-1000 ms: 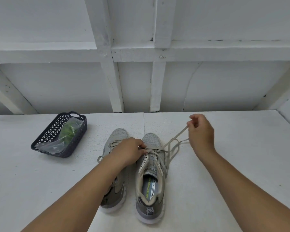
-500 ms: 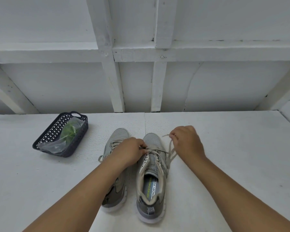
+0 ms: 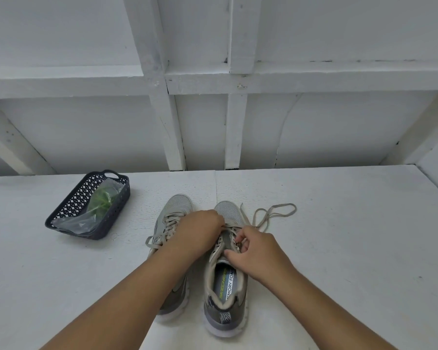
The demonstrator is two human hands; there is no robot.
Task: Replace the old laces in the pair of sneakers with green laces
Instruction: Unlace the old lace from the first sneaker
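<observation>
Two grey sneakers stand side by side on the white table, toes pointing away from me. The left sneaker (image 3: 173,210) is still laced with a beige lace. My left hand (image 3: 199,232) reaches across it and grips the right sneaker (image 3: 225,286) at its upper eyelets. My right hand (image 3: 254,250) pinches the old beige lace (image 3: 276,212) at the eyelets on the right sneaker's tongue. The pulled-out length of that lace lies in loose loops on the table beyond my right hand. Green laces (image 3: 101,202) sit in a clear plastic bag inside the dark basket (image 3: 111,218).
The dark perforated basket stands at the left, away from the shoes. A white panelled wall (image 3: 213,122) with beams closes off the back of the table. Bare white table surface (image 3: 352,236) stretches to the right of the shoes.
My right hand came back from the far right, dropped the pulled-out lace onto the table and took a new pinch at the eyelets. My left hand stayed on the right sneaker.
</observation>
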